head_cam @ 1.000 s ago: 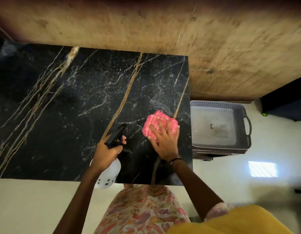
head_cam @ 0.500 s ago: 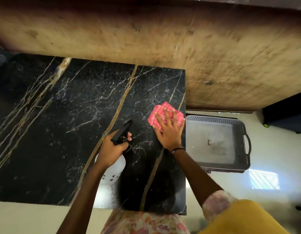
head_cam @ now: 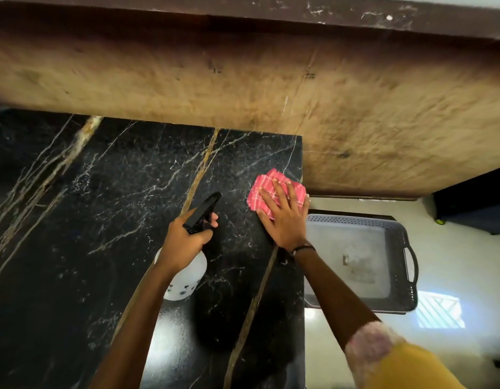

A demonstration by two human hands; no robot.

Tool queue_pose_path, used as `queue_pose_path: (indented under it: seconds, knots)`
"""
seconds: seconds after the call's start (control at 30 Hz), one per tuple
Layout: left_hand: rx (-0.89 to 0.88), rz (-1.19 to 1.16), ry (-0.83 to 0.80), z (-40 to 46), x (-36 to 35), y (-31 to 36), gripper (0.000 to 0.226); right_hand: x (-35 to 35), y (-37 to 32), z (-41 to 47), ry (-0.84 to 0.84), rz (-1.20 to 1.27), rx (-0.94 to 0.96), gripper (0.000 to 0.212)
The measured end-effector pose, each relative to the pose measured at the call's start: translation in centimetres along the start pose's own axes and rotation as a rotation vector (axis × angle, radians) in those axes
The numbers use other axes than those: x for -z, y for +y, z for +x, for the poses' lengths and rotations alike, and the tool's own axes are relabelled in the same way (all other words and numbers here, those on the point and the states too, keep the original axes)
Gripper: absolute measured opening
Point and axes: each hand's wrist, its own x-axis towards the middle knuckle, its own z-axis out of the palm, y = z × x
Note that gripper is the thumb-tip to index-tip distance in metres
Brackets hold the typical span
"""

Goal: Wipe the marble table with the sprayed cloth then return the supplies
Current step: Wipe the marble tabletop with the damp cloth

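A black marble table (head_cam: pixel 102 220) with gold and white veins fills the left and middle of the head view. My right hand (head_cam: pixel 285 220) presses flat on a folded pink checked cloth (head_cam: pixel 264 186) near the table's far right corner, fingers spread over it. My left hand (head_cam: pixel 187 240) holds a white spray bottle (head_cam: pixel 187 279) by its black trigger head (head_cam: pixel 203 210), just above the table, left of the cloth.
A grey plastic basket (head_cam: pixel 397 228) with handles sits on the pale floor right of the table, below its top. A brown stained wall (head_cam: pixel 243 80) runs behind the table. A dark object (head_cam: pixel 473 203) stands at far right.
My right hand has slid the pink cloth away from me and to the right, up to the table's right edge. My left hand with the spray bottle followed forward a little.
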Motion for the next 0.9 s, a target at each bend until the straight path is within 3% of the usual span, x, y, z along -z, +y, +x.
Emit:
queue_pose_path:
  seconds: [0.1,0.2,0.3,0.5,0.9]
  knots:
    - [-0.03,0.017,-0.006,1.3,-0.2,0.8,0.031,-0.4,-3.8,4.1,-0.028,0.014,0.002,0.055]
    - [-0.019,0.02,-0.005,2.9,-0.3,1.4,0.023,-1.1,-6.2,3.9,-0.066,-0.011,0.206,0.052]
    - [-0.023,0.004,-0.012,4.2,-0.6,2.4,0.02,-1.1,-4.2,1.1,-0.044,-0.043,0.373,0.052]
    - [-0.047,-0.011,-0.05,6.6,-0.7,3.1,0.033,0.0,3.7,0.4,0.063,-0.015,0.076,0.054]
    - [-0.075,-0.018,-0.024,9.2,-0.5,2.9,0.037,-0.3,-3.9,12.5,-0.032,0.042,-0.01,0.053]
